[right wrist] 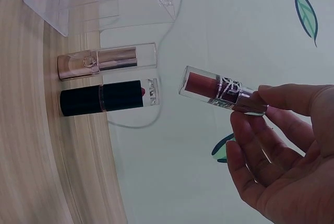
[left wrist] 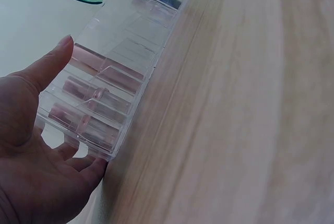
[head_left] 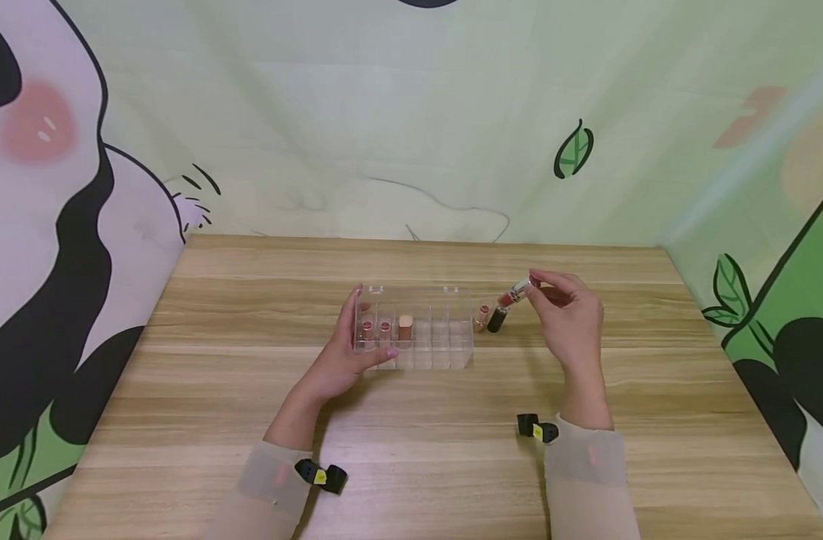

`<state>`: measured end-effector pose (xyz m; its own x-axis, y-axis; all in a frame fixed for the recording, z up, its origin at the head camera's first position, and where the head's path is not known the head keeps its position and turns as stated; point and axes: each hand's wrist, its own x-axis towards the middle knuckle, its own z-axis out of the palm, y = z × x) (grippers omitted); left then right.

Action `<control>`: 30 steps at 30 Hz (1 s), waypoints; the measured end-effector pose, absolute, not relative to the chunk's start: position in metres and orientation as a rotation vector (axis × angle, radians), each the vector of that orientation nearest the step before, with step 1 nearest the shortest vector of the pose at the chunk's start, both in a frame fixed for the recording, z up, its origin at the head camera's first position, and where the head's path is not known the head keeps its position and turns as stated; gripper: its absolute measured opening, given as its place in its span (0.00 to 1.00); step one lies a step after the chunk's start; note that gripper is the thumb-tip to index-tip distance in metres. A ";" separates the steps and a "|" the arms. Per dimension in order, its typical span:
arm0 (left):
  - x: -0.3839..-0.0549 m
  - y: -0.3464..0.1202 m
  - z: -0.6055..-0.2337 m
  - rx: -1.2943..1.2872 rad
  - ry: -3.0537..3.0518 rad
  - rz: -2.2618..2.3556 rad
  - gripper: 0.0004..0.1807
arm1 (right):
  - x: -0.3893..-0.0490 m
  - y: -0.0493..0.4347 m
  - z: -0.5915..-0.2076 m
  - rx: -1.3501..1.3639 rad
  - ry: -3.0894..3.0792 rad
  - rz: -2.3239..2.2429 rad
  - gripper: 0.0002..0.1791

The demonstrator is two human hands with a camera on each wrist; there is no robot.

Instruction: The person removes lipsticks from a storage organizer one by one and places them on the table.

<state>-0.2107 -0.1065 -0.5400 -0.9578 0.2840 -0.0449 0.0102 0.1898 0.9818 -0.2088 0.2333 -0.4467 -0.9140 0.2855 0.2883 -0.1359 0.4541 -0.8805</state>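
A clear plastic lipstick organizer point(head_left: 441, 354) stands on the table, gripped at its left end by my left hand point(head_left: 338, 366), thumb across the front and fingers around the side. Two small lipsticks point(left wrist: 83, 122) and a wider, brown-bodied tube point(head_left: 405, 330) fill slots at that end. With thumb and fingertips my right hand point(head_left: 573, 319) pinches a lipstick point(right wrist: 219, 91) by its shiny end, tilted in the air. Its see-through end shows a red-pink section. Below it, a rose-gold lipstick point(right wrist: 104, 61) and a black lipstick point(right wrist: 120, 96) with a clear top stand upright side by side.
The wooden table point(head_left: 411, 465) runs back to a pale green printed cloth point(head_left: 452, 127) with leaf and panda drawings. Two black wrist devices point(head_left: 538, 430) sit at my cuffs. The two standing lipsticks are just right of the organizer.
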 end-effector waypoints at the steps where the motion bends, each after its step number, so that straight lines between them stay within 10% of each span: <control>1: -0.211 -0.107 -0.540 0.283 2.246 1.850 0.67 | -0.209 0.233 -0.447 -0.125 -2.312 1.452 0.13; 30: -0.211 -0.106 -0.539 0.268 2.259 1.830 0.67 | -0.211 0.238 -0.448 -0.134 -2.297 1.443 0.13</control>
